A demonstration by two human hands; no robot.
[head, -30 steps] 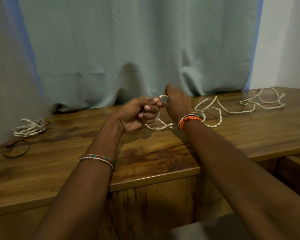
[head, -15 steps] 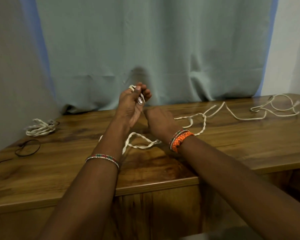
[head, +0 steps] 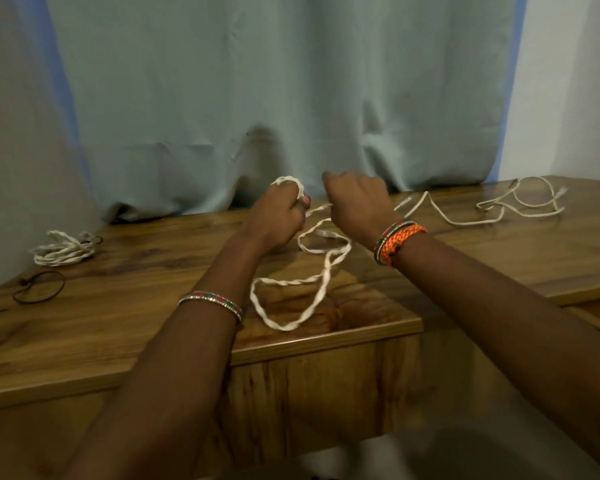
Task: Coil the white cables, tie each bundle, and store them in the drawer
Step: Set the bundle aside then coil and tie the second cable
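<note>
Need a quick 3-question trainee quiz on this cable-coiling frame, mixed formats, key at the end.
1. True or false: the coiled cable bundle lies at the table's left end.
2. What does the left hand hold? A) a black hair tie B) a white cable C) nothing
3. Fill in: the black hair tie lies in front of the ____.

Key
1. True.
2. B: the white cable loops over its fingers, and the right hand grips the same cable.
3. Coiled cable bundle. A loose cable lies far right.
</note>
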